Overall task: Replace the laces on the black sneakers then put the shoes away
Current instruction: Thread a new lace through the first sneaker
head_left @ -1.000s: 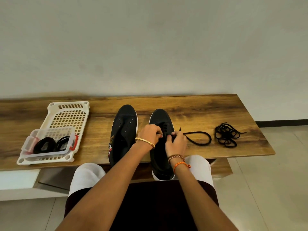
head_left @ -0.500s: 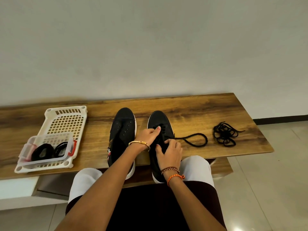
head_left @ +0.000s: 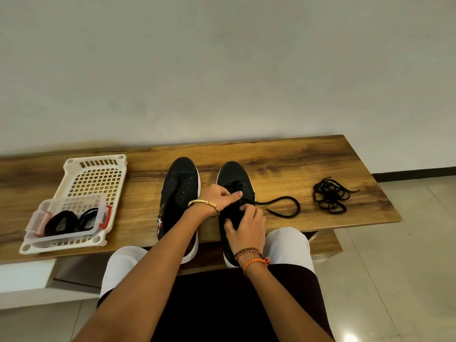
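Two black sneakers with white soles stand side by side on the wooden bench [head_left: 296,164]. The left sneaker [head_left: 181,191] shows bare eyelets and no lace. My left hand [head_left: 219,198] is over the front of the right sneaker [head_left: 234,174], fingers curled, pinching the black lace [head_left: 283,206] at the eyelets. My right hand [head_left: 246,225] lies across the middle of the right sneaker, thumb on one side and fingers on the other, gripping it. The lace's free end loops onto the bench to the right. A bundled black lace [head_left: 330,196] lies further right.
A cream perforated tray [head_left: 96,169] sits at the bench's left, holding a clear plastic box [head_left: 66,218] with coiled black laces. A plain wall is behind the bench, tiled floor to the right. My knees are at the bench's front edge.
My right hand has let go of the lace and dropped back onto the right sneaker. My left hand moved forward over the eyelets. The lace loop on the bench shifted slightly.
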